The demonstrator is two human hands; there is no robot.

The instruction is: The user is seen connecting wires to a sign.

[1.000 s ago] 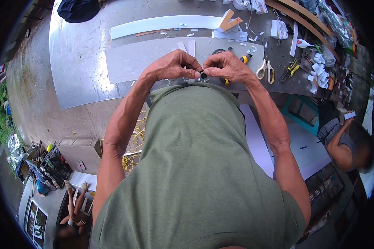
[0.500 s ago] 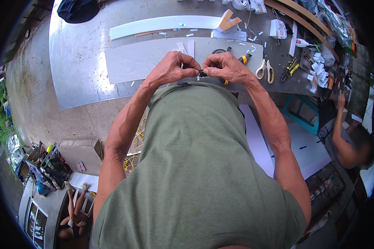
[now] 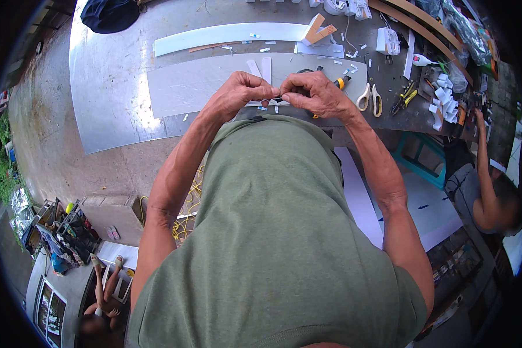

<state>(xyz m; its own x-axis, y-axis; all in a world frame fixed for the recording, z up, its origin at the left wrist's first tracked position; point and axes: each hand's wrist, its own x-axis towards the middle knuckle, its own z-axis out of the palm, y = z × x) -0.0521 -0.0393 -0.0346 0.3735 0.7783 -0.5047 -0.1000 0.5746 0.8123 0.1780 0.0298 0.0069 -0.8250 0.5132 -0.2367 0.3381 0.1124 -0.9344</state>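
My left hand [image 3: 243, 93] and my right hand [image 3: 310, 95] meet at the bench's near edge, fingers pinched around a small black piece [image 3: 279, 100], largely hidden by them. Beneath and behind them lies a pale grey sheet [image 3: 191, 81] with two narrow white strips [image 3: 266, 68] on it. A yellow-and-black tool [image 3: 340, 82] is just past my right hand. Cream-handled scissors [image 3: 376, 101] and yellow-handled pliers [image 3: 405, 98] rest farther right.
A long white strip [image 3: 226, 36], white cut pieces [image 3: 443, 95] and a dark bag [image 3: 110, 14] share the metal bench [image 3: 110, 127]. A co-worker [image 3: 487, 197] reaches onto it by a teal stool [image 3: 417, 156]. Another person [image 3: 104, 290] sits lower left; yellow cord [image 3: 185, 232] lies below.
My left fingers have shifted their pinch, covering more of the black piece. The co-worker at right has reached an arm forward to the bench, away from the white piece held earlier.
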